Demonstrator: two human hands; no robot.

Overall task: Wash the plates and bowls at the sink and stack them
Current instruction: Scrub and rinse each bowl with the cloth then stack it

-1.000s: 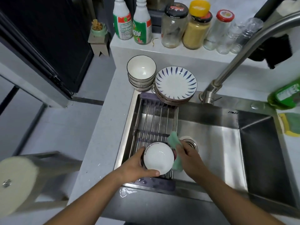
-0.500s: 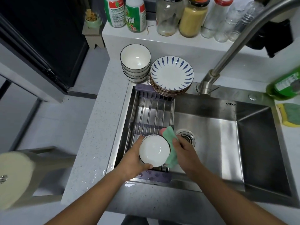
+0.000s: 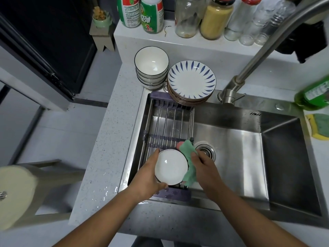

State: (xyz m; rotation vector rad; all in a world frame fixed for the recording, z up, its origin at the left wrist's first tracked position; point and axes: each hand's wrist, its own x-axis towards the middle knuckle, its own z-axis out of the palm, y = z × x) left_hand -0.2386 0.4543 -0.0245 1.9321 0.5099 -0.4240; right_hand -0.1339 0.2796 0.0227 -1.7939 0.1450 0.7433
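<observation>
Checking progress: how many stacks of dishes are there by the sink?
2: the bowl stack on the counter behind the rack, and the plate stack right beside it. The left hand holds one loose bowl.

L hand [image 3: 146, 182] + R hand [image 3: 204, 168]: both showing bare, forearms running bare to frame btm. Dark blue-grey garment [image 3: 147, 242] peeking btwn arms at btm edge; type unclear.

A home kitchen: steel sink [image 3: 231, 148], condiment jars [image 3: 216, 16] (shelf above).
</observation>
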